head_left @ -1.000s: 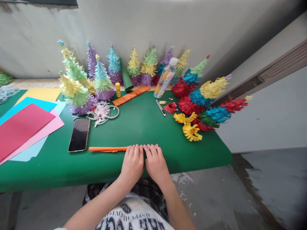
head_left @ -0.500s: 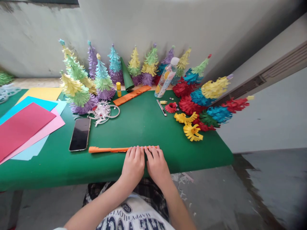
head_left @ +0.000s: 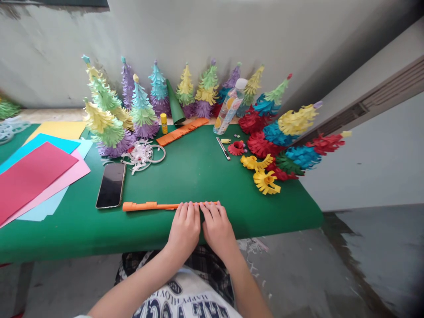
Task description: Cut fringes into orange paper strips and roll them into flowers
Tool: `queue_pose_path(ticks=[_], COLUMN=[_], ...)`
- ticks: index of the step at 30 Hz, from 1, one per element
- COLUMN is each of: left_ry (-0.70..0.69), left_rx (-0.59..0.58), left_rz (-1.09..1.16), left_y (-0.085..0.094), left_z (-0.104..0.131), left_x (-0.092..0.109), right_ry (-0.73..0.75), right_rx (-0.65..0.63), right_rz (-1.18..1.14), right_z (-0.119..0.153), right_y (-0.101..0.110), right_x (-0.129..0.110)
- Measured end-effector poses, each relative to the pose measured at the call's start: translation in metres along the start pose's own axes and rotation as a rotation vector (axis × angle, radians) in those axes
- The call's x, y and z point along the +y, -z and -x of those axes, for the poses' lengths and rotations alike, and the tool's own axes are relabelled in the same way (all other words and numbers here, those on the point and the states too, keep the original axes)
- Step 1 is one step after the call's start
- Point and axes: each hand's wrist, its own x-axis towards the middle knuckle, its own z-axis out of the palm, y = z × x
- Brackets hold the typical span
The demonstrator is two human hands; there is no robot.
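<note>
A long, narrow orange paper strip (head_left: 142, 206) lies near the front edge of the green table (head_left: 185, 176), its left part curled over. My left hand (head_left: 185, 227) bends over the strip's middle, fingertips side by side and pressed on its far edge. Close beside it, my right hand (head_left: 217, 225) has its fingers curled over the right end in the same way. Both thumbs are hidden under the hands. To the left of the strip rests a smartphone (head_left: 111, 185).
Fringed paper trees (head_left: 145, 110) line the wall, with a green cone (head_left: 175, 104), a glue stick (head_left: 164, 123) and an orange fringed strip (head_left: 182, 131). A bottle (head_left: 230, 108), cutter (head_left: 223, 148) and yellow curled fringe (head_left: 266, 182) are at right. Coloured sheets (head_left: 36, 176) lie left.
The left part of the orange strip has curled over slightly more. Both hands stay in nearly the same place.
</note>
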Motion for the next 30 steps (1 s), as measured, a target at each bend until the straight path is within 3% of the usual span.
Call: queue_pose_path(ticks=[12,19,30], left_ry=[0.004,0.017,0.039], left_rx=[-0.034,0.001,0.045], left_rz=[0.018,0.015,0.048], left_y=[0.0,0.008,0.013], left_z=[-0.004,-0.006,-0.003], left_x=[-0.001,-0.001,0.0], right_ry=[0.003,0.015,-0.028], right_rx=[-0.013,-0.019,-0.009], right_rz=[-0.008,0.081,0.027], right_z=[0.001,0.002,0.007], right_y=[-0.005,-0.005,-0.003], right_x=[0.004,0.001,-0.001])
